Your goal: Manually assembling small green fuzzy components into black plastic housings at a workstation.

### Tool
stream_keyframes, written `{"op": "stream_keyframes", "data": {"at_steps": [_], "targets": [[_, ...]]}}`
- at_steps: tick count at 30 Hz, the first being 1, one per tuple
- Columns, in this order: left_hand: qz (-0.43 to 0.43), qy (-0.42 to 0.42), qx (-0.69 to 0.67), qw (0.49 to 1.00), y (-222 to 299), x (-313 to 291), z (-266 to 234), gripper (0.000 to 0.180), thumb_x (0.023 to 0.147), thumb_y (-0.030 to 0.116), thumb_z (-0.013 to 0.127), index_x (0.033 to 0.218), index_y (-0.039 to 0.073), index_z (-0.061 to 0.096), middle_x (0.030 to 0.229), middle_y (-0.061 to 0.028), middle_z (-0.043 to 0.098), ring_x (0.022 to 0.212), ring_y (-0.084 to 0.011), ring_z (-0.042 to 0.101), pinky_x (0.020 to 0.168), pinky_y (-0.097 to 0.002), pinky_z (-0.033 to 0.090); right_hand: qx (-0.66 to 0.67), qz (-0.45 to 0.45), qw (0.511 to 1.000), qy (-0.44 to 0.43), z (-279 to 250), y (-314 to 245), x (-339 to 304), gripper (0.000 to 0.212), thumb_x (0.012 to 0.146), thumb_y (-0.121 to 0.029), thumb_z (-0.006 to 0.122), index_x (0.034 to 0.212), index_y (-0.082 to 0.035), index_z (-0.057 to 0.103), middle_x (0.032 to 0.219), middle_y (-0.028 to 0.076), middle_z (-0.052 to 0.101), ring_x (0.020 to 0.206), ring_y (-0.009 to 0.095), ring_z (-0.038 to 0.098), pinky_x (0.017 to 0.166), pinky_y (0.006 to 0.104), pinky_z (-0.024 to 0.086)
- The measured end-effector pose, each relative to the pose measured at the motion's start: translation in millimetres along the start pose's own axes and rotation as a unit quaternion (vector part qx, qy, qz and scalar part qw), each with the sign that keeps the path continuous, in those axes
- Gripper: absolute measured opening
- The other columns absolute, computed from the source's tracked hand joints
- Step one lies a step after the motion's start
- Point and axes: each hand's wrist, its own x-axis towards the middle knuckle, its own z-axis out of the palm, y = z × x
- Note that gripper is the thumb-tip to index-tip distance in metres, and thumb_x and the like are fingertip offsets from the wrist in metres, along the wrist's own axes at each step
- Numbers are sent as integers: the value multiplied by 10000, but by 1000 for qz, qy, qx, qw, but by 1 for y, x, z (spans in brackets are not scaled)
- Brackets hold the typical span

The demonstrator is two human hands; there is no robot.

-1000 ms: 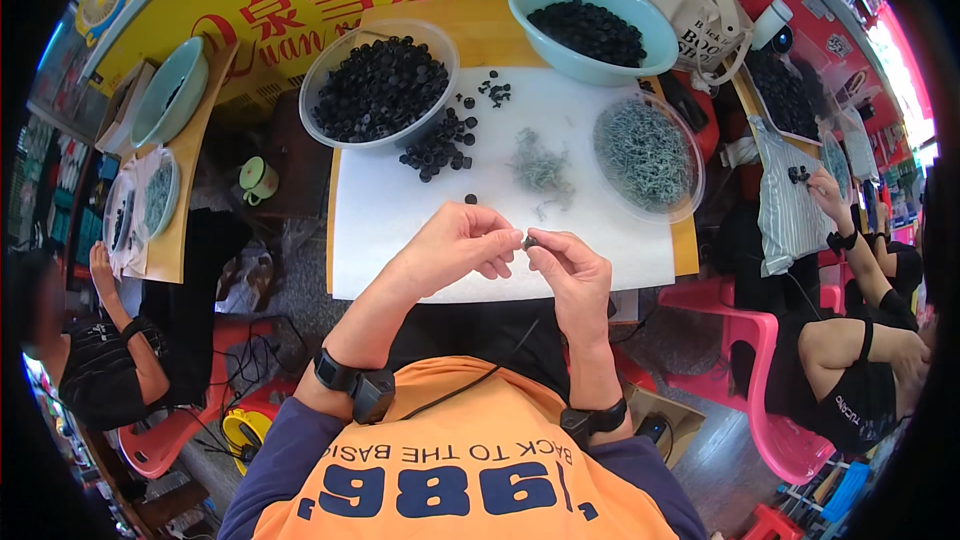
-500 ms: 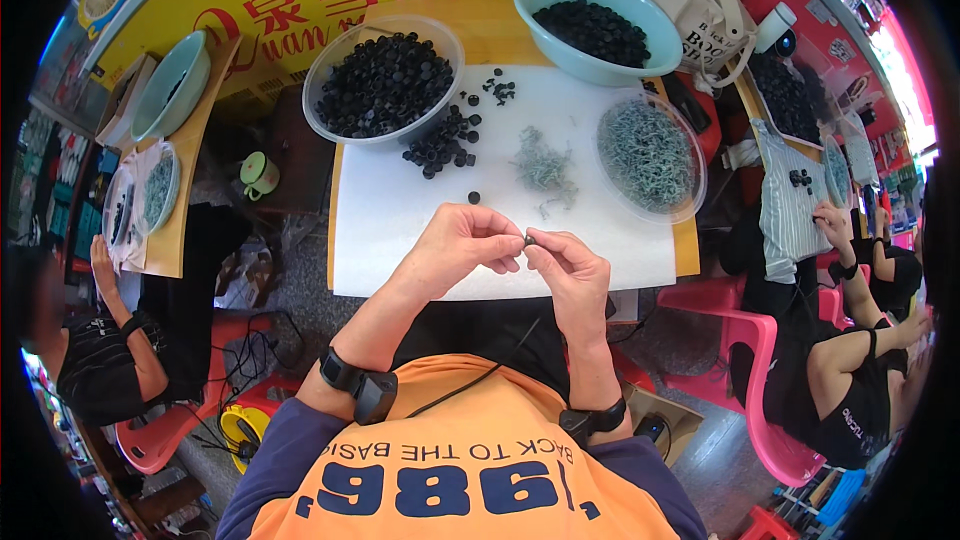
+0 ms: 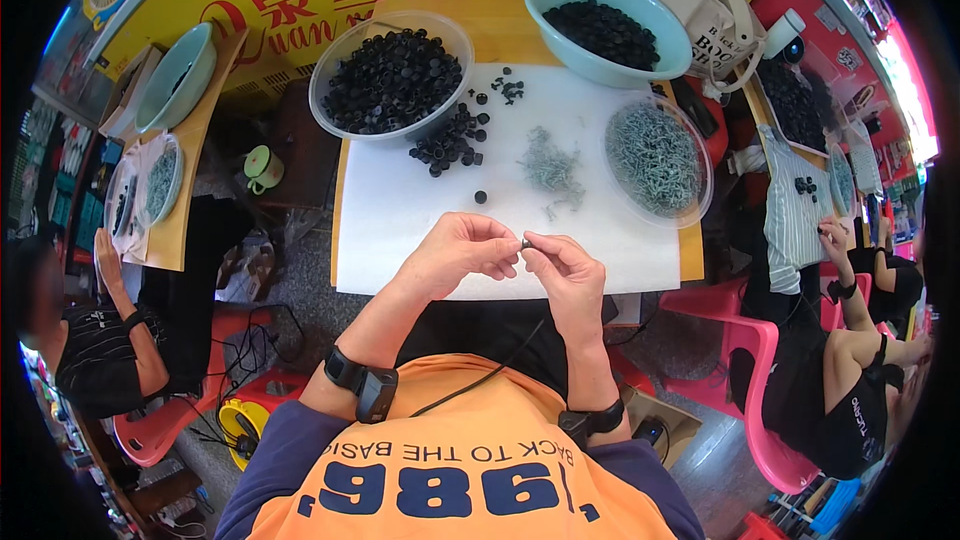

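Observation:
Over the near part of a white sheet (image 3: 400,240), both my hands meet at a small dark part (image 3: 526,243). My right hand (image 3: 572,270) pinches it between thumb and fingertips. The fingers of my left hand (image 3: 460,252) are closed up against the same part; whether they hold a second piece is hidden. Beyond my hands lies one black cap (image 3: 481,197). Farther off are a loose heap of black caps (image 3: 450,145) and a small pile of pale green-grey bits (image 3: 552,170), too fine to make out.
Behind the heap stands a clear tub (image 3: 318,100) of black caps. A pale blue basin (image 3: 555,58) of black pieces is at the far right, with a clear round tray (image 3: 708,180) of green-grey bits nearer. Co-workers sit at tables left and right; a pink chair (image 3: 765,370) stands at right.
My hands stay together at the small part, with only slight shifts of the fingers. The whole view has moved a little; a co-worker's hand at right has shifted slightly.

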Motion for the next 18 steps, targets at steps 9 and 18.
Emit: {"op": "stream_keyframes", "data": {"at_steps": [9, 18], "targets": [[135, 203, 190, 951, -11, 19, -29, 195, 868, 103, 660, 1012, -29, 666, 845, -69, 676, 701, -121, 627, 637, -238, 496, 3, 1, 1000, 17, -3, 9, 8, 206, 849, 5, 677, 1053, 26, 687, 936, 44, 660, 795, 82, 598, 717, 209, 490], [251, 250, 465, 812, -33, 45, -36, 242, 791, 49, 690, 1027, -2, 669, 942, -127, 614, 798, -238, 609, 716, -309, 494, 27, 11, 999, 26, 3, -4, 7, 227, 848, 5, 683, 1071, 41, 657, 914, 38, 655, 798, 73, 593, 728, 202, 489]]}}
